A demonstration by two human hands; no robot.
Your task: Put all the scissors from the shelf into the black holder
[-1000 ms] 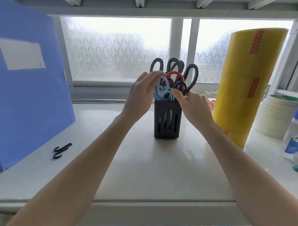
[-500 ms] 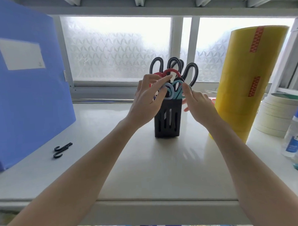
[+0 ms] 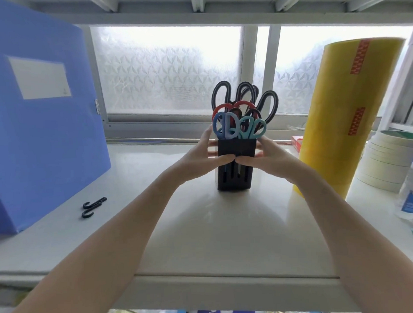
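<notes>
The black slotted holder [image 3: 235,147] stands upright in the middle of the white shelf [image 3: 215,226]. Several scissors stick out of its top: black-handled ones [image 3: 267,102] at the back, a red pair [image 3: 222,107] in the middle, a blue pair [image 3: 219,126] and a teal pair [image 3: 258,128] in front. My left hand [image 3: 201,161] wraps the holder's left side and my right hand [image 3: 266,159] its right side, thumbs meeting across the front. The blades are hidden inside.
A tall blue file box [image 3: 40,129] stands at the left, two black hooks [image 3: 92,206] lie before it. A big yellow tape roll [image 3: 349,114] stands right of the holder, with stacked masking tape [image 3: 388,159] and a bottle [image 3: 412,191] further right. A frosted window sits behind.
Both hands have left the scissor handles and dropped down onto the holder's sides. The blue and teal scissors now sit lower in the holder.
</notes>
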